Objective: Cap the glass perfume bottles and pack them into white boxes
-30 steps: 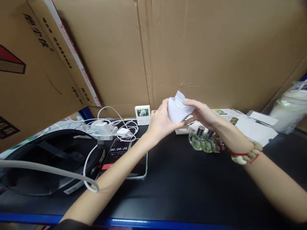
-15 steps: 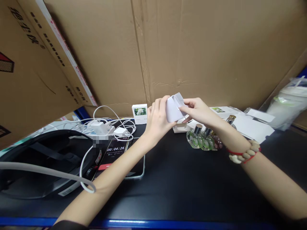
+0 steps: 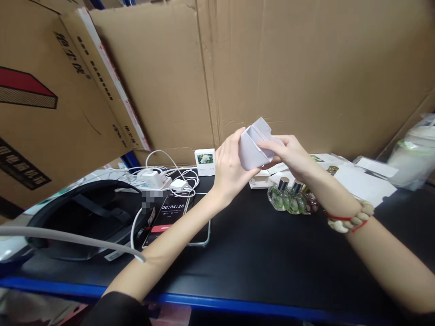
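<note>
Above the black table (image 3: 265, 267) I hold a small white folded carton (image 3: 253, 147) with its top flaps standing open. My left hand (image 3: 229, 170) grips its left side, fingers curled round it. On the right, my right hand (image 3: 288, 154) pinches the carton's edge and flap with fingers closed. Below my right wrist stand small round glass perfume bottles (image 3: 288, 201) with silver caps. A bead bracelet with a red cord (image 3: 350, 219) sits on my right wrist.
A finished small white box with a flower picture (image 3: 205, 161) stands at the back. A phone showing a timer (image 3: 170, 217), chargers and white cables (image 3: 163, 179), and a black headset (image 3: 84, 217) lie left. Flat white cartons (image 3: 360, 181) and a plastic bag (image 3: 413, 156) lie right. Cardboard walls (image 3: 306, 68) surround.
Both hands have lifted the white carton slightly and turned it, so its open flaps now point up and to the right. The phone timer has advanced.
</note>
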Action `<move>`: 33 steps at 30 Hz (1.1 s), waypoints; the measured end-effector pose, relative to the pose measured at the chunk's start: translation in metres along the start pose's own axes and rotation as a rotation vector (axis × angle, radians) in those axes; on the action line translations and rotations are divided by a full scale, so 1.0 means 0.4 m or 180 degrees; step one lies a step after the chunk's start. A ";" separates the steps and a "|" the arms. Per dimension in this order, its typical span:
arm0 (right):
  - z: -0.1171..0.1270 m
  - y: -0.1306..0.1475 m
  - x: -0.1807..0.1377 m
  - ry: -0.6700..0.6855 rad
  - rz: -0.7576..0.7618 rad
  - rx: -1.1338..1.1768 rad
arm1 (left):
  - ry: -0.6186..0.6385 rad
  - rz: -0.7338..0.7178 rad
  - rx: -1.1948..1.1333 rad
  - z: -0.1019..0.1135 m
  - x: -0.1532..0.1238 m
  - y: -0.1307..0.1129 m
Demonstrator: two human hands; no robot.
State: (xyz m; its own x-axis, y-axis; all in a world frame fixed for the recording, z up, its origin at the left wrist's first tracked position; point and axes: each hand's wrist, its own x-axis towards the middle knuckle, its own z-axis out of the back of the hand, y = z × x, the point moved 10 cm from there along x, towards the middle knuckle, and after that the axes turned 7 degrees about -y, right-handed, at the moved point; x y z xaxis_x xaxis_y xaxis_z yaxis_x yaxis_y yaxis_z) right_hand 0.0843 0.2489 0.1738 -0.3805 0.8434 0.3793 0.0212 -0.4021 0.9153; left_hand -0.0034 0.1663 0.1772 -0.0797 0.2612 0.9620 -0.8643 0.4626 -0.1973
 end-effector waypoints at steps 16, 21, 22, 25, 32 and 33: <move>0.079 0.077 -0.014 -0.0897 0.0679 0.0002 | -0.0267 0.0291 0.0076 -0.010 0.038 -0.052; 0.092 0.064 -0.002 -0.1133 0.0773 0.0744 | -0.0364 0.0881 -0.0088 -0.054 0.092 -0.033; 0.089 0.057 -0.001 -0.1171 0.0751 0.0766 | -0.0369 0.0937 -0.0069 -0.065 0.099 -0.038; 0.085 0.023 0.002 -0.1344 0.0521 0.0865 | -0.0352 0.1085 -0.0024 -0.102 0.102 -0.056; 0.119 -0.025 0.009 -0.1582 -0.0111 0.1318 | 0.0163 0.1326 -0.0192 -0.179 0.069 -0.071; 0.127 -0.024 0.011 -0.1601 -0.0114 0.1284 | 0.0202 0.1297 -0.0232 -0.181 0.072 -0.069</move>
State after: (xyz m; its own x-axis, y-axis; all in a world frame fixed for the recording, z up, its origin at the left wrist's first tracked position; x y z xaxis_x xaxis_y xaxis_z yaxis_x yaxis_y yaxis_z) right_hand 0.1293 0.2745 0.1736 0.0903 0.9572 0.2750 0.3998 -0.2877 0.8703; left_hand 0.0540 0.2223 0.1968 -0.3753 0.4859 0.7893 -0.7308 0.3686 -0.5745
